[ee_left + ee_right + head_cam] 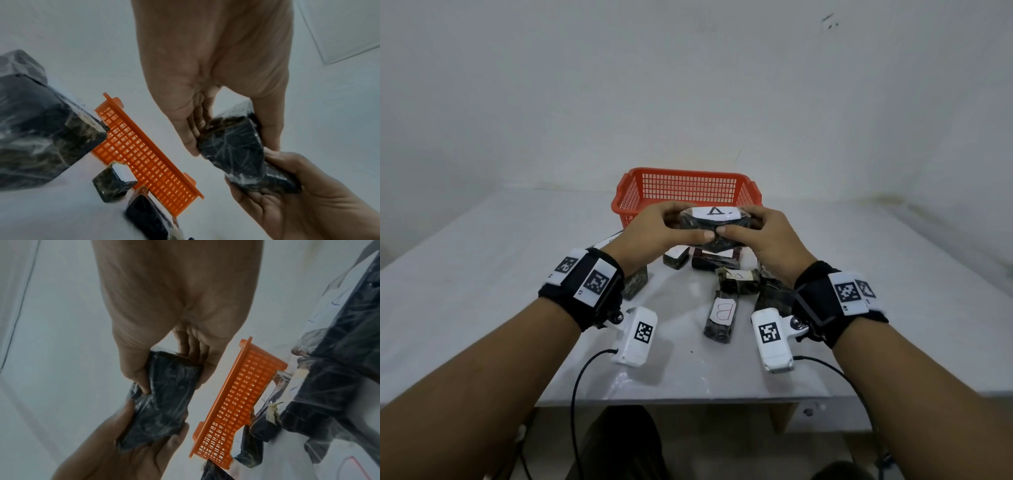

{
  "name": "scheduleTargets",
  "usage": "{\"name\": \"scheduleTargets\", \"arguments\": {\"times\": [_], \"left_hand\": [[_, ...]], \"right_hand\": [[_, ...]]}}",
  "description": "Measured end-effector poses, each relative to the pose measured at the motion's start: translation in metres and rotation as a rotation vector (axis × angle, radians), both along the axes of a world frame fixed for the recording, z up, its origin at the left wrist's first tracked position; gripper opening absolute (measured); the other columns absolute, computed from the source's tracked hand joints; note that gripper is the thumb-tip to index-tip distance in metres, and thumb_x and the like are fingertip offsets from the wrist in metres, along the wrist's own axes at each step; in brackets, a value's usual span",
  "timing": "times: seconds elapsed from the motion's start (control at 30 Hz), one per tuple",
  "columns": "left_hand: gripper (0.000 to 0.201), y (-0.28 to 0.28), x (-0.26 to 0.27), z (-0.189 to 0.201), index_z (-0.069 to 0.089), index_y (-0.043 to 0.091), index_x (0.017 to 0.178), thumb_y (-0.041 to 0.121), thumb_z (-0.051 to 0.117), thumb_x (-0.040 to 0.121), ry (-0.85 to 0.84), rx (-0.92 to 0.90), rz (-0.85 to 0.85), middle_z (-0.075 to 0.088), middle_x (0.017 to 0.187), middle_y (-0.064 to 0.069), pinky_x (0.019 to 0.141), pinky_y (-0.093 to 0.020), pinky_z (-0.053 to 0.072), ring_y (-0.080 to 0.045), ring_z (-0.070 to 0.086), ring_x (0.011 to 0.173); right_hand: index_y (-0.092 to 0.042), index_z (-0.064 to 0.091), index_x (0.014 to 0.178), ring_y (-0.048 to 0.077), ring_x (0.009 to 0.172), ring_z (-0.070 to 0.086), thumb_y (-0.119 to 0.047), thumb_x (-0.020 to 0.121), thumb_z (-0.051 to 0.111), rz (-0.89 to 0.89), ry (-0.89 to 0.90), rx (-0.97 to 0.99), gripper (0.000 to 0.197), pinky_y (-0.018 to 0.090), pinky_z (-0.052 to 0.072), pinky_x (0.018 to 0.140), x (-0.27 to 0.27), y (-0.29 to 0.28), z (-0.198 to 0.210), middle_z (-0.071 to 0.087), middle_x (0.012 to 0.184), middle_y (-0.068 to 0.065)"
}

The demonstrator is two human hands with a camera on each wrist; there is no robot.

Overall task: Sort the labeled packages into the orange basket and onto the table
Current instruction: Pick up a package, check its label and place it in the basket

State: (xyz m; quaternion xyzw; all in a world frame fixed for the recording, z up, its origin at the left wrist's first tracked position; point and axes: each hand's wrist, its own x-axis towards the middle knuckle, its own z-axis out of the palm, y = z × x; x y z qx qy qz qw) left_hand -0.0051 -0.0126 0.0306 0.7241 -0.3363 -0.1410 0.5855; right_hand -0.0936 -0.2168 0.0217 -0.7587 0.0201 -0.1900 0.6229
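The table [482, 274] spreads under the fingers; the basket [685, 186] waits just beyond them. Both the left hand [654, 233] and right hand [767, 236] curl round the A package [714, 222], lifted label-up, probably for reading. The B package [720, 317] lies nearer the wrists.

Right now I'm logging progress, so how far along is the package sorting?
Early. The orange basket shows nothing inside, though its floor is partly hidden. In hand: left hand and right hand both grip the package labeled A, raised before the basket. Left: the package labeled B and several others lie unsorted on the table.
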Motion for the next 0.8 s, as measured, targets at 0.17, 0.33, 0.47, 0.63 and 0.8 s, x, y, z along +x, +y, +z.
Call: {"name": "scheduleTargets", "arguments": {"times": [0.17,0.33,0.47,0.63,0.8], "left_hand": [[0.028,-0.0049,-0.0014,-0.0019,0.073,0.006,0.118,0.013,0.076,0.092,-0.015,-0.047,0.083,0.079,0.112,-0.009,0.081,-0.018,0.059,-0.012,0.077,0.095],[0.023,-0.0049,0.0035,-0.0043,0.074,0.004,0.113,0.015,0.075,0.093,0.004,-0.046,0.116,0.078,0.11,-0.012,0.089,-0.028,0.062,-0.023,0.077,0.101],[0.035,-0.0038,0.0014,-0.0035,0.073,0.011,0.118,0.028,0.08,0.089,0.006,-0.012,0.031,0.079,0.112,-0.005,0.095,-0.033,0.06,-0.019,0.076,0.104],[0.029,-0.0037,0.0029,-0.0036,0.074,0.008,0.115,0.017,0.08,0.089,-0.007,-0.013,0.051,0.079,0.11,-0.009,0.094,-0.035,0.061,-0.023,0.077,0.102],[0.03,-0.0061,0.001,-0.0072,0.073,0.011,0.115,0.016,0.082,0.086,-0.066,-0.014,0.087,0.08,0.107,-0.005,0.092,-0.032,0.061,-0.02,0.077,0.1]], "right_hand": [[-0.004,0.07,0.121,0.024,0.107,0.075,-0.006,0.083,0.083,0.018,0.006,0.055,0.04,0.039,0.059,0.098,0.0029,0.0002,-0.0062,0.077,0.115,0.012],[-0.003,0.07,0.122,0.026,0.11,0.074,-0.003,0.08,0.084,0.056,0.019,0.061,0.045,0.039,0.058,0.1,0.0038,0.0008,-0.0067,0.076,0.117,0.013],[-0.005,0.073,0.118,0.021,0.103,0.076,-0.004,0.084,0.081,-0.043,-0.008,-0.002,0.036,0.041,0.059,0.099,0.0053,-0.0012,-0.0075,0.078,0.11,0.009],[-0.006,0.074,0.117,0.025,0.101,0.077,-0.012,0.084,0.083,-0.028,0.006,0.014,0.034,0.045,0.058,0.099,0.0053,0.0014,-0.0075,0.079,0.109,0.01],[-0.012,0.076,0.114,0.022,0.098,0.077,-0.036,0.07,0.091,-0.074,0.0,-0.038,0.052,0.047,0.059,0.097,0.0065,0.0031,-0.0085,0.08,0.106,0.005]]}}
